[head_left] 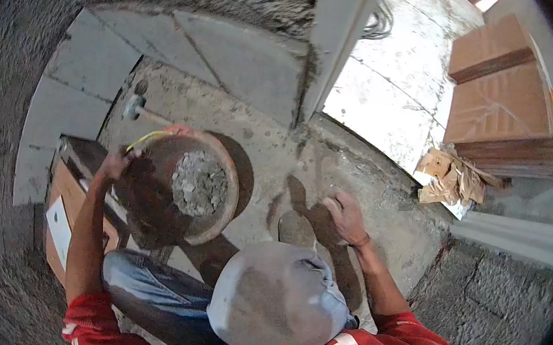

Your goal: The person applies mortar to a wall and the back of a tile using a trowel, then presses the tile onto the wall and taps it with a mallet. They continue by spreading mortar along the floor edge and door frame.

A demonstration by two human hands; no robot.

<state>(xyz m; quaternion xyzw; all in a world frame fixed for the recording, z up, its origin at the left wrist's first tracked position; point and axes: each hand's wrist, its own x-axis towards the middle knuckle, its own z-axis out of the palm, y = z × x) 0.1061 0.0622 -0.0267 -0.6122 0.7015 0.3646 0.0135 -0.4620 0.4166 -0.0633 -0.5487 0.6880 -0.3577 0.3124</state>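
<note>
At the left rim of a round tub (232,174), my left hand (115,164) is closed on a thin, curved yellow strip (147,138); whether the strip is fixed to the tub cannot be told. Grey, lumpy mortar (200,184) lies in the tub, and shadow covers its left half. Just beyond the far rim rests a mallet (135,108) with a grey head and a light handle. My right hand (347,219) is low over the rough floor to the right, its fingers curled; what they hold, if anything, is hidden.
Grey tiles (235,59) line the wall's base. At the left stands an open cardboard box (64,206). Stacked brown boxes (502,109) and crumpled cardboard (453,179) are at the right. A pale door frame (340,36) borders a bright tiled floor (396,84). A grey cap (282,303) blocks the near middle.
</note>
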